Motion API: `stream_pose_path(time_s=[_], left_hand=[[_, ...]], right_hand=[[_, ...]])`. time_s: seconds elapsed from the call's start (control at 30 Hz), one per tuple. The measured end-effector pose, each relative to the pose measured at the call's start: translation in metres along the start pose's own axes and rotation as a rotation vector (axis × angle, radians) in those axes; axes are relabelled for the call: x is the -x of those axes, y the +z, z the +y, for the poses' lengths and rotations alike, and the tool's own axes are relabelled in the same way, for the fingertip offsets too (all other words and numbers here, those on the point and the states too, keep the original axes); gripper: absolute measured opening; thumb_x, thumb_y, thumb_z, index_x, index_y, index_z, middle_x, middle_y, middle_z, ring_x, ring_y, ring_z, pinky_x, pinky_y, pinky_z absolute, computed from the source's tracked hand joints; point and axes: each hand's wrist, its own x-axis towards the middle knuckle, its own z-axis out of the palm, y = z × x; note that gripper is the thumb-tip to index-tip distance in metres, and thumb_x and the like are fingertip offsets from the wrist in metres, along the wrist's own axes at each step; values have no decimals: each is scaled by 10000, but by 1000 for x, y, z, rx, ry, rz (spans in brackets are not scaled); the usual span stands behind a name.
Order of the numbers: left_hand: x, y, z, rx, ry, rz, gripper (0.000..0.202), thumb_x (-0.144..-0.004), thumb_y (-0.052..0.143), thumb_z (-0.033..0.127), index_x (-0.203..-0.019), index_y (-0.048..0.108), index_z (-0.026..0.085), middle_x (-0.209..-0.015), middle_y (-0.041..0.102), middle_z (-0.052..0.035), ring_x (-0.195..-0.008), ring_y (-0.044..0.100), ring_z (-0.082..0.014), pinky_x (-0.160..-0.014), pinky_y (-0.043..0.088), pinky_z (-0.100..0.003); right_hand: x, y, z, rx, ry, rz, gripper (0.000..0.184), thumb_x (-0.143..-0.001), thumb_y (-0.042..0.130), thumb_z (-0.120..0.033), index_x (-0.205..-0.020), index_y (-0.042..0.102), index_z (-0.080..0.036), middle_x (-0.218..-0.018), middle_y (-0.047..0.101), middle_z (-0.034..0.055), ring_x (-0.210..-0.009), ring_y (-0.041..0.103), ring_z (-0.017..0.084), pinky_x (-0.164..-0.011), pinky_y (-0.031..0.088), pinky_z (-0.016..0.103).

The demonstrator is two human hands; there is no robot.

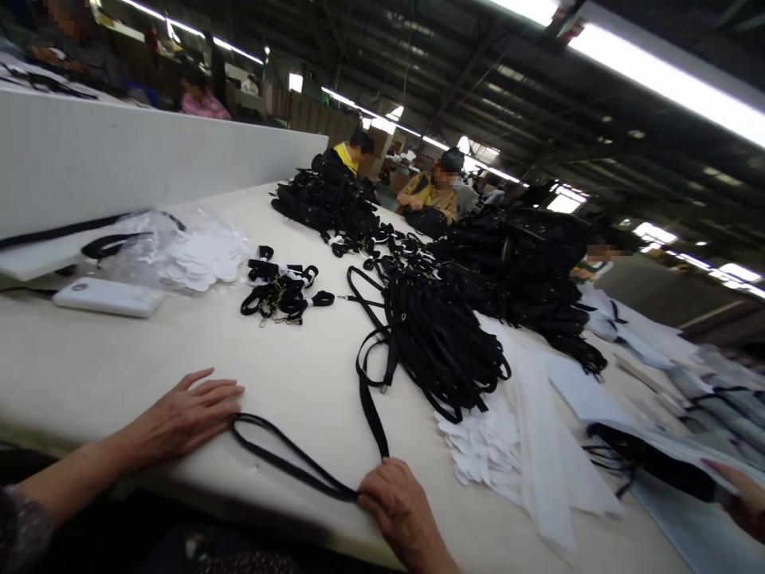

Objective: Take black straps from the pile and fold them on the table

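Observation:
My left hand [188,414] lies flat on the cream table [119,359] with its fingers stretched out, their tips touching the folded end of a black strap [280,456]. My right hand [398,502] is closed, pinching that same strap near the table's front edge. From the pinch the strap runs up toward a big tangled pile of black straps [436,335] in the middle of the table.
A small bundle of black straps with clips [280,293] lies behind my left hand. A clear bag of white round pieces [191,255] and a white box [111,296] are at the left. White paper pieces [514,446] spread at the right. Other people sit at the far end. A person's hand [741,494] shows at the right edge.

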Motion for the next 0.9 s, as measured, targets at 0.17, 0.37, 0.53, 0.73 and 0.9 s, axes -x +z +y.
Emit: stream_pose_path(time_s=[0.17,0.37,0.53,0.73,0.9], left_hand=[[5,-21,6,76,-127,-110,583,-944,588,414,-1485,375,379,-1514,485,10,-1372,457,-225,-1157,277,-385],[-25,-10,49,222,-75,-130,745,-920,616,336,-1552,222,336,-1533,455,-25,-1403,407,-257,-1180,257,-442],[-51,19,64,374,25,-69,317,-973,534,250,-1276,584,327,-1162,682,-18,-1091,616,-208,-1021,430,-364],[-43,33,46,491,-11,-61,206,-1001,480,264,-1108,650,310,-985,665,-1,-943,622,-169,-832,498,-233],[-40,40,39,478,-46,-39,186,-983,517,306,-1093,662,344,-982,675,25,-924,654,-148,-806,518,-186]], right_hand=[[-2,-2,10,7,-62,19,97,-934,568,-179,-887,621,-245,-794,654,-16,-805,583,161,-910,396,339],[-2,0,7,33,-13,13,78,-900,638,-175,-881,627,-250,-809,656,-29,-826,579,155,-915,388,329],[7,1,5,85,48,-10,83,-848,719,-215,-861,648,-255,-828,657,-40,-847,578,147,-924,389,311],[28,-7,8,66,187,74,60,-885,668,-239,-827,652,-237,-805,677,-26,-825,601,151,-911,401,324],[25,-20,10,32,261,172,42,-884,662,-251,-844,662,-238,-845,711,-12,-855,639,166,-1015,381,373]])
